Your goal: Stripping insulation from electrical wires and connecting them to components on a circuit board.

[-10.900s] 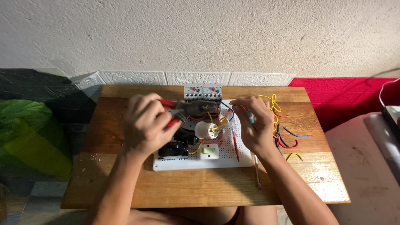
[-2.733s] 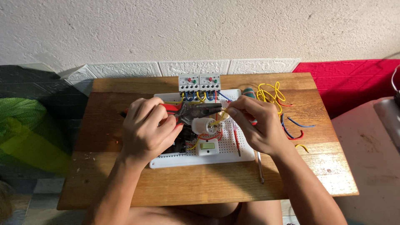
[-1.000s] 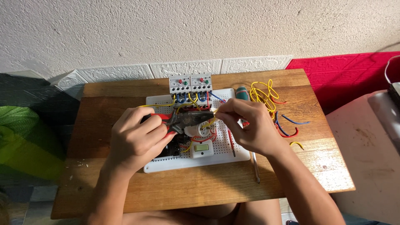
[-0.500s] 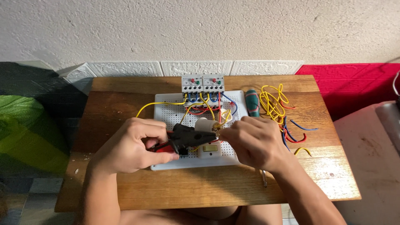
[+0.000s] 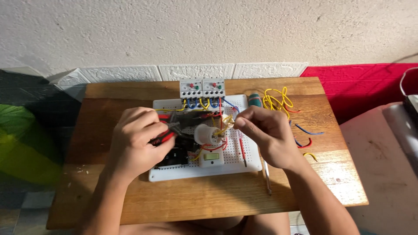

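- The right hand (image 5: 272, 139), just right of centre in the frame, has its thumb and forefinger pressed together on the end of a thin yellow wire (image 5: 225, 127); a pinch that fine looks meant to steer the wire tip rather than carry any weight.
- The left hand (image 5: 133, 146), left of centre, is wrapped around the red handles of a pair of pliers (image 5: 174, 128), fingers curled tight; the dark nose points right, toward the pinched wire, so tool and wire meet at one spot.
- That spot sits just above a white round lamp socket (image 5: 202, 133) near the middle of the frame, with a small white switch (image 5: 212, 157) just below it.
- All of these are mounted on a white perforated board (image 5: 250, 163), which lies flat at the centre of the wooden desk (image 5: 209, 196), probably so both hands can work from above.
- At the board's top edge stand two grey relay blocks (image 5: 203, 88) with coloured wires running down from them.
- To the right, loose wires (image 5: 276, 101) lie in a heap near the board, within easy reach; a slim screwdriver (image 5: 266, 176) lies by the right wrist.
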